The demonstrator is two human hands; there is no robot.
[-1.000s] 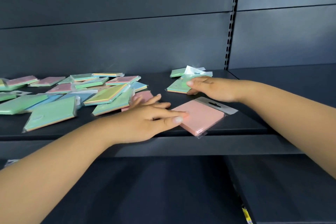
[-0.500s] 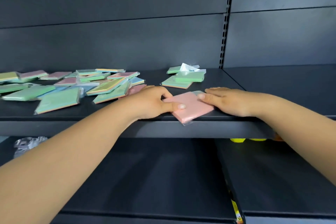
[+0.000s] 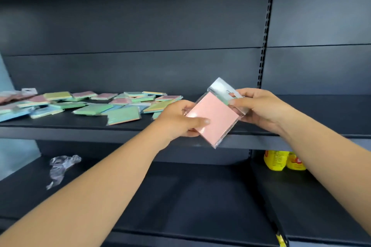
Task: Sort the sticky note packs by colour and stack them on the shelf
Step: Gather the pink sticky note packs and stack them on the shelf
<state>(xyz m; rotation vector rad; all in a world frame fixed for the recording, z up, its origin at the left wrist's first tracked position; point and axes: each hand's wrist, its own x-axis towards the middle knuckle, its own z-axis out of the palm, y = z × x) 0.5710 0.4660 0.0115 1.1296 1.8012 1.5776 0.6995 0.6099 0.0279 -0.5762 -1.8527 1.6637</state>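
Two hands, left hand (image 3: 181, 119) and right hand (image 3: 259, 109), gripping one pink pack (image 3: 213, 119), two yellow bottles (image 3: 284, 160) below

A pink sticky note pack (image 3: 212, 118) (clear-wrapped, tilted) is hanging above the shelf (image 3: 80, 124), where mixed packs (image 3: 90, 104) are lying scattered.

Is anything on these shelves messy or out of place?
Yes. The sticky note packs lie scattered and overlapping on the upper shelf, colours mixed, and a crumpled clear plastic wrapper lies on the lower shelf.
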